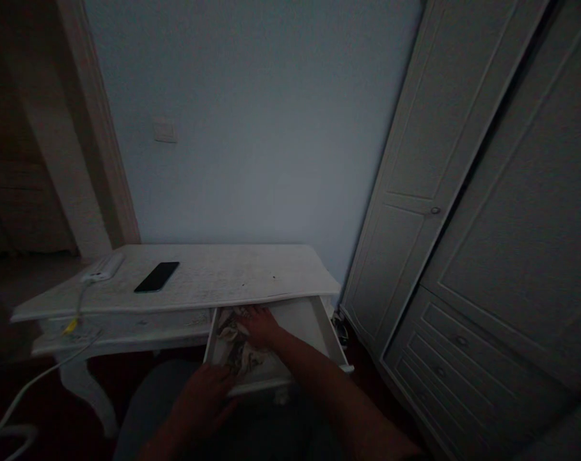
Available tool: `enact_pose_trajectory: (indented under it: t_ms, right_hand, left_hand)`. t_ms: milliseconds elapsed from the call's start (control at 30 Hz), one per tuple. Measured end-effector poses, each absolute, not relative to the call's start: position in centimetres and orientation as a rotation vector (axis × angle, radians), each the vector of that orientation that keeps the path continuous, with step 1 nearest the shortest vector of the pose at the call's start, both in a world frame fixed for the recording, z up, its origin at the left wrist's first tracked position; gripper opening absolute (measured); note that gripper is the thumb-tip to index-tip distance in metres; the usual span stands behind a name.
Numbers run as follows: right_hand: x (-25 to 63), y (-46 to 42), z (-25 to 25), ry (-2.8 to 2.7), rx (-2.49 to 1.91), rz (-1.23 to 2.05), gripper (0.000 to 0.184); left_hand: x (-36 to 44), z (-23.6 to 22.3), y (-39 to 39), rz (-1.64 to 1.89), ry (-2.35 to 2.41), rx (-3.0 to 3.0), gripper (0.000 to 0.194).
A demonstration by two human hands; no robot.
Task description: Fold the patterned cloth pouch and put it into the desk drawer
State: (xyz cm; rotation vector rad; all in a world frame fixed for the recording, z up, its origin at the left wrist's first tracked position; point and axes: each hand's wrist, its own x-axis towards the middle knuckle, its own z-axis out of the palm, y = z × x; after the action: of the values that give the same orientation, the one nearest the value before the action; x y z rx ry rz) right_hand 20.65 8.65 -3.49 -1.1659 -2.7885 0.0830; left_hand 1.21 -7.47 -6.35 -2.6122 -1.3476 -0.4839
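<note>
Fingers extended, the right hand (262,328) rests on crumpled cloth (246,360) lying beneath and left of it inside the drawer (307,317), whose near-left corner is at the left hand (211,387), its grip impossible to tell.

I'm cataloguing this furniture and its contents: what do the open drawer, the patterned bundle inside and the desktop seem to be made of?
Open drawer: probably painted wood or board; flat, pale, matt panels. Patterned bundle by the right hand: likely thin fabric, shown by its soft, rumpled folds. Desktop: perhaps painted wood, whitish with greyish streaks, though the dim light leaves it open.
</note>
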Motion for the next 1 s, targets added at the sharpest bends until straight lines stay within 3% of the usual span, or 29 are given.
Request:
enact_pose_trajectory:
  t_ms: [100, 233, 433, 600, 733, 867, 1000]
  right_hand:
    - [24.8, 10.2, -2.5, -2.721, -1.356, 0.119, 0.067]
    - [31.8, 10.7, -1.3, -2.687, -1.455, 0.166, 0.075]
    - [37.2, 8.2, -1.3, -2.855, -1.277, 0.414, 0.076]
    - [33.2, 6.2, -2.9, -3.0, -0.813, 0.7, 0.055]
    - [25.6, 6.0, -3.8, -3.101, -0.553, 0.547, 0.049]
    - [20.1, 6.8, -3.9, -3.028, -0.686, 0.339, 0.046]
    - [21.0, 8.9, -3.0, -2.808, -1.135, 0.198, 0.049]
  left_hand:
    - [1.1, -6.8, -7.5, -0.512, -1.335, -2.581, 0.015]
    - [1.1, -7.0, -7.5, -0.539, -1.309, -2.568, 0.016]
    - [1.0, -7.4, -7.4, -0.606, -1.299, -2.576, 0.015]
    - [0.9, -7.9, -7.2, -0.624, -1.327, -2.583, 0.014]
    - [0.9, -7.1, -7.2, -0.569, -1.346, -2.615, 0.022]
    - [1.1, -6.2, -7.4, -0.488, -1.326, -2.635, 0.024]
    - [1.2, -6.1, -7.5, -0.435, -1.387, -2.633, 0.012]
